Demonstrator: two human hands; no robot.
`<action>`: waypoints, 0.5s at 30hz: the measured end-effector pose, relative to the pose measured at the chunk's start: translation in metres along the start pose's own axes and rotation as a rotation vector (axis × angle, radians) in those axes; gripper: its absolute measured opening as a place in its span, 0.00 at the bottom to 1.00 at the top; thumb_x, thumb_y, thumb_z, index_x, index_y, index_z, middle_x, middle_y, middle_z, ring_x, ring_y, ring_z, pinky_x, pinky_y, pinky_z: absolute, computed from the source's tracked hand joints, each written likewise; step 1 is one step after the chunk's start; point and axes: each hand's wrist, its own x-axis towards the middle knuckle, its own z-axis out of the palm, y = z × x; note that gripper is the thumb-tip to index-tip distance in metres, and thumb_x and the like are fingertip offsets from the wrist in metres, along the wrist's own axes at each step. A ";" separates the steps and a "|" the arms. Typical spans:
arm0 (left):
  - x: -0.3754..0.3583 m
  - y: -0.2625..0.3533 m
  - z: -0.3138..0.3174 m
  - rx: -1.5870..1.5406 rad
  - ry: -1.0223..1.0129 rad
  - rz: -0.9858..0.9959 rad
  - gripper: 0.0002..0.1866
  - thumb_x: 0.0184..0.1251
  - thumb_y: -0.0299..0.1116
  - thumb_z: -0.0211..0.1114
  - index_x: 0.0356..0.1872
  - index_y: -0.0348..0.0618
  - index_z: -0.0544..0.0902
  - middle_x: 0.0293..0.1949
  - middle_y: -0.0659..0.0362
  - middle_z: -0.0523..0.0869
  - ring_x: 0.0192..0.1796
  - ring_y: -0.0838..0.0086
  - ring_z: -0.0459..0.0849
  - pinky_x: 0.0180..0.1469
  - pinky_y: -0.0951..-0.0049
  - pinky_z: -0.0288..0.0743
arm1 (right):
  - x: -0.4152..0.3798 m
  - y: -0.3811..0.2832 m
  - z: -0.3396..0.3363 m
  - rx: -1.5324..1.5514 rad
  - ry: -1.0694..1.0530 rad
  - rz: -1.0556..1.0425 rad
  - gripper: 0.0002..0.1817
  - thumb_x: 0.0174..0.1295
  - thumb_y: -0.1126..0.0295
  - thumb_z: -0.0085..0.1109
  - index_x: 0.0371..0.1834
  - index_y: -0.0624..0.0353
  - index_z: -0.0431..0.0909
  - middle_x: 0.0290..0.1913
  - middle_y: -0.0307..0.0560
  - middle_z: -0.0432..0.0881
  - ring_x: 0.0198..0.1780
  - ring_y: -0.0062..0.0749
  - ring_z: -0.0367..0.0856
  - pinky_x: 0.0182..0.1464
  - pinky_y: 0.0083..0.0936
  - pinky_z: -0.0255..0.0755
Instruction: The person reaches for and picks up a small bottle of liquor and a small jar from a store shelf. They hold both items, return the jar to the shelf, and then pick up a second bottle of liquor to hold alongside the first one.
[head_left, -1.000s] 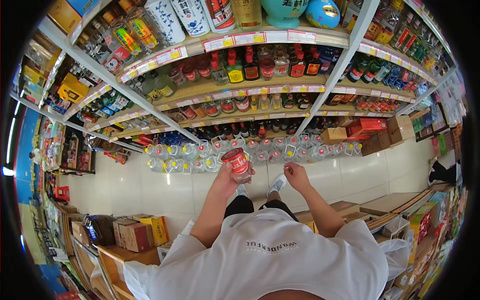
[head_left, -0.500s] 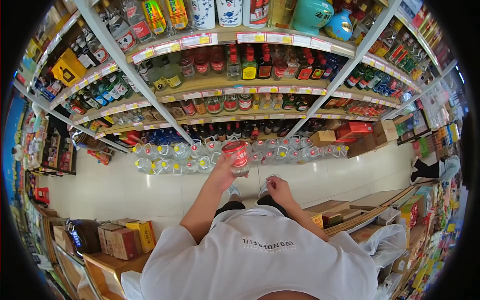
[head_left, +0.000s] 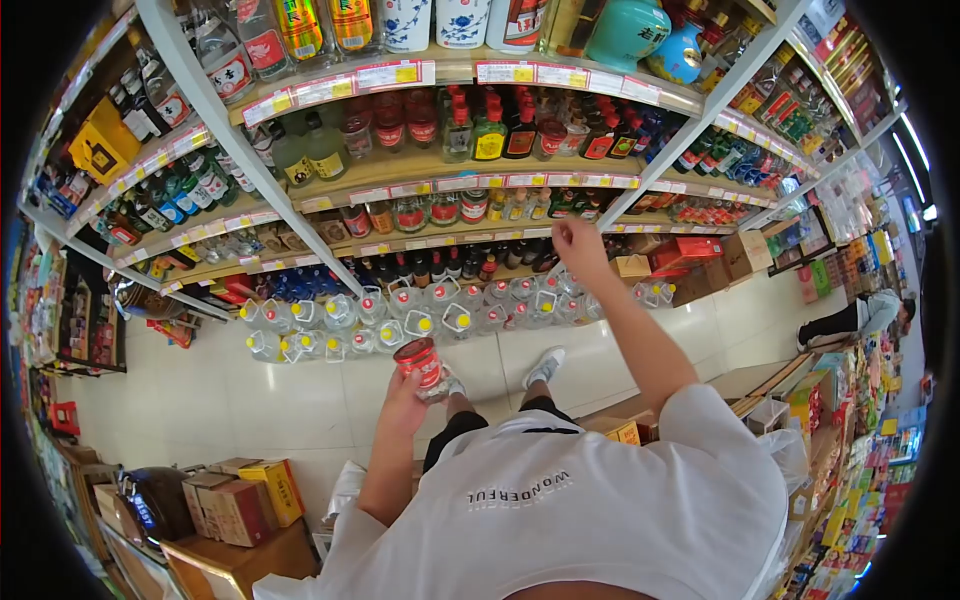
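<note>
My left hand (head_left: 403,402) is wrapped round a clear jar (head_left: 421,368) with a red lid and red label, held low in front of my body, above the floor. My right hand (head_left: 580,246) is stretched forward to the lower shelves, its fingers curled, and I see nothing in them. Just beyond it in this view is a row of small dark bottles (head_left: 575,203) with red caps. To their left stand similar red-labelled jars (head_left: 442,209). Whether my right hand touches the shelf edge cannot be made out.
Large clear jugs (head_left: 340,312) with yellow and red caps line the floor under the shelving. Higher shelves carry liquor bottles (head_left: 490,135). Cartons (head_left: 240,505) stand behind on the left. A person (head_left: 860,318) is at the far right.
My right hand has moved from beside my body up and forward toward the lower shelves. My left hand has brought the jar lower and to the left. My view has shifted slightly.
</note>
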 end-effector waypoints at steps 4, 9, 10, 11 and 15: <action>-0.005 -0.004 0.004 0.076 0.171 0.080 0.32 0.64 0.51 0.69 0.62 0.45 0.70 0.47 0.55 0.83 0.48 0.65 0.84 0.30 0.64 0.81 | 0.088 0.019 0.011 -0.147 0.174 -0.228 0.14 0.58 0.67 0.65 0.41 0.67 0.79 0.37 0.59 0.77 0.40 0.55 0.77 0.46 0.43 0.74; 0.011 -0.013 0.020 -0.018 0.206 0.115 0.29 0.62 0.46 0.72 0.59 0.46 0.71 0.47 0.56 0.83 0.48 0.65 0.84 0.28 0.65 0.80 | 0.179 0.031 0.025 -0.315 0.361 -0.166 0.21 0.55 0.56 0.68 0.44 0.63 0.82 0.51 0.59 0.77 0.52 0.57 0.73 0.54 0.50 0.69; 0.014 -0.015 0.024 -0.007 0.218 0.121 0.29 0.62 0.46 0.72 0.59 0.46 0.72 0.47 0.56 0.83 0.48 0.65 0.84 0.27 0.65 0.80 | 0.188 0.031 0.028 -0.339 0.339 -0.111 0.23 0.55 0.54 0.68 0.44 0.63 0.82 0.53 0.59 0.76 0.54 0.58 0.72 0.55 0.51 0.68; 0.016 -0.017 0.028 0.005 0.234 0.121 0.29 0.62 0.46 0.72 0.58 0.45 0.72 0.46 0.56 0.83 0.48 0.65 0.84 0.27 0.65 0.80 | 0.193 0.033 0.031 -0.364 0.312 -0.052 0.25 0.54 0.51 0.69 0.44 0.62 0.83 0.54 0.59 0.76 0.56 0.59 0.71 0.56 0.52 0.67; 0.030 -0.017 0.046 0.049 0.263 0.093 0.30 0.60 0.47 0.73 0.58 0.45 0.73 0.46 0.56 0.84 0.48 0.65 0.83 0.28 0.64 0.79 | 0.223 0.051 0.054 -0.393 0.310 -0.125 0.29 0.53 0.45 0.67 0.44 0.62 0.85 0.57 0.60 0.75 0.57 0.61 0.69 0.58 0.53 0.66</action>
